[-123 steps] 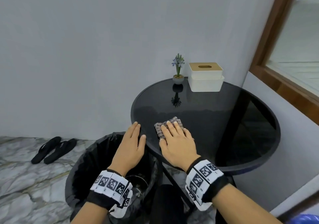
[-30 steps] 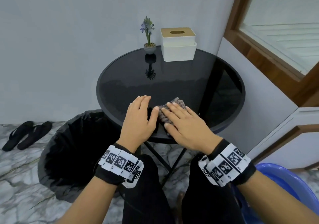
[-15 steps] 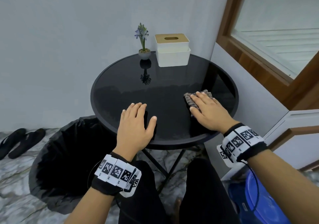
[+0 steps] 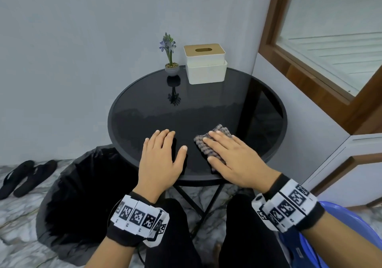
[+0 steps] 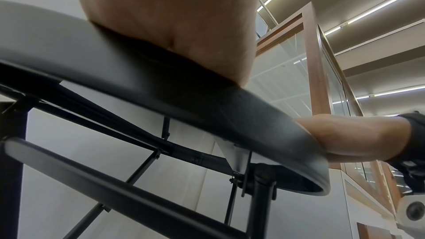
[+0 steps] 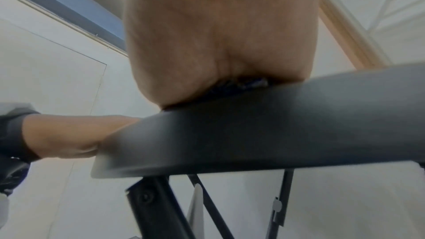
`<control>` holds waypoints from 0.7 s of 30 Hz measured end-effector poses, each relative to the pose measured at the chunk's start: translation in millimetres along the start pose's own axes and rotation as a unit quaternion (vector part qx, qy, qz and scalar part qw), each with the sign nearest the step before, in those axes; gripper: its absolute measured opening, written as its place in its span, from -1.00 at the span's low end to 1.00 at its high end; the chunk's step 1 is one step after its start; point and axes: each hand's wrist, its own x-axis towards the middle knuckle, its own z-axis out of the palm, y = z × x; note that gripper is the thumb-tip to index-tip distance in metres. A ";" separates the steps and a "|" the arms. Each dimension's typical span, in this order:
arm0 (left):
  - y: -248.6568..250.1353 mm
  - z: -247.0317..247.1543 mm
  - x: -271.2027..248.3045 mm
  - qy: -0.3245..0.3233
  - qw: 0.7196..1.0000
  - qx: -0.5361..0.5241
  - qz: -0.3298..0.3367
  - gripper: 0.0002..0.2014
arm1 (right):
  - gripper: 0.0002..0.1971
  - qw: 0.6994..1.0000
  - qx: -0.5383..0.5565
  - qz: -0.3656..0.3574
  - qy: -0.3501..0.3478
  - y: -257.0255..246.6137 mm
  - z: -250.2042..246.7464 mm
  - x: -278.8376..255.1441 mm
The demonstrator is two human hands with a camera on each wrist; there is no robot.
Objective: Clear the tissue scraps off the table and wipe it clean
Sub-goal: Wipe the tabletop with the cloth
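A round black glass table [image 4: 144,110] stands before me. My right hand [image 4: 231,154] lies flat with straight fingers on a grey checked cloth [image 4: 206,148] near the table's front edge, pressing it onto the glass. Flat on the glass just to the left rests my left hand [image 4: 161,156], fingers straight, holding nothing. No tissue scraps show on the tabletop. From below, the left wrist view shows the left palm [image 5: 172,15] on the table rim [image 5: 230,115]. The right wrist view has the right palm [image 6: 218,34] over a sliver of the cloth [image 6: 243,85].
A small potted flower [image 4: 171,61] and a white tissue box [image 4: 204,63] with a wooden lid stand at the table's far edge. A black-lined bin [image 4: 82,185] sits on the floor at the left, slippers [image 4: 22,176] beyond it, a blue stool [image 4: 341,226] under me.
My right hand has slid the cloth from the table's right side back toward the middle front, close to my left hand. The left hand has stayed flat in place.
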 end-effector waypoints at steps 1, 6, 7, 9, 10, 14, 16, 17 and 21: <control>0.6 0.1 -0.1 -0.003 1.000 0.001 0.001 -0.36 | -0.41 1.000 0.002 0.005 -0.003 4.8 -2.7 -3.2; 2.0 0.4 0.3 -0.006 1.000 0.006 -0.001 -0.35 | -0.41 0.999 -0.002 0.050 -0.010 30.5 -8.8 10.2; 1.8 0.4 0.1 -0.007 1.000 0.006 -0.001 -0.34 | -0.41 0.998 -0.003 0.062 -0.013 35.5 -8.2 17.9; 1.7 0.4 -0.4 -0.010 1.000 0.011 -0.001 -0.34 | -0.40 0.996 -0.005 0.085 -0.027 42.5 -6.8 37.1; 2.0 0.5 -0.5 -0.011 1.000 0.012 -0.001 -0.34 | -0.40 0.995 -0.003 0.098 -0.036 43.9 -6.2 47.4; 0.5 0.8 0.0 -0.011 1.000 0.016 0.001 -0.34 | -0.38 0.989 -0.007 0.135 -0.055 37.8 -2.9 79.5; -1.2 0.8 0.4 -0.010 1.000 0.016 -0.001 -0.34 | -0.37 0.988 -0.015 0.142 -0.062 34.6 -1.5 84.9; -1.6 0.8 0.7 -0.008 1.000 0.016 -0.002 -0.34 | -0.36 0.988 -0.017 0.140 -0.069 33.7 -2.2 85.6; 0.7 1.2 -0.2 -0.009 1.000 0.015 -0.001 -0.35 | -0.36 0.991 -0.004 0.086 -0.104 31.8 -7.0 77.1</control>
